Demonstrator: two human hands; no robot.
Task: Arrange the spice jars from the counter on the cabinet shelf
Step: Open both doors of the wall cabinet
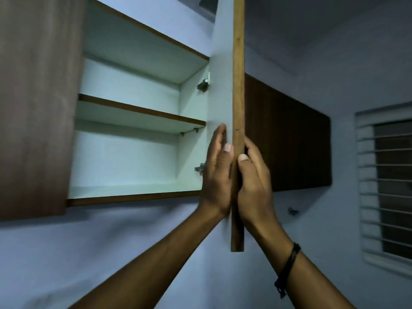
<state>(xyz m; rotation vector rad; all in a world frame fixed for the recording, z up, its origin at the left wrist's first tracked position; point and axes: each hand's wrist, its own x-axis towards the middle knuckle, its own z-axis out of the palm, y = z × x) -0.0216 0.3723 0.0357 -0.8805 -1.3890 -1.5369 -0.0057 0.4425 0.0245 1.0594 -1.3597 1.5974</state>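
1. Shelf (142,113) inside cabinet (133,195): white, brown front edge, mounted midway up the white interior, resting on small pegs at right wall. Nothing seen on it.
2. Spice jars: none in view; location could not be told.
3. Door (237,85): swung out toward the camera, seen nearly edge-on. Brown wood edge faced the viewer; white inner face turned left toward the interior.
4. Left hand (217,175): laid against the white inner face of door, fingers extended upward and flat, thumb hooked over the front edge. Gripped door between thumb and fingers.
5. Right hand (254,181): placed on the outer, brown side of door, thumb pressed on the front edge just below the left thumb, fingers wrapped behind and mostly hidden. Gripped door likewise.
6. Both hands: positioned on the lower half of door, opposite each other, with the panel sandwiched between.
7. Hinges: upper hinge (203,84) and lower hinge (200,168) fixed at the right wall of cabinet, beside door.
8. Left door (38,103): dark brown, covered the left part of cabinet.
9. Wristband (287,267): dark cord, worn on right forearm.
10. Right cabinet (287,139): dark brown front, shut, mounted behind door.
11. Window (388,181): barred, located at far right on pale wall (111,253).
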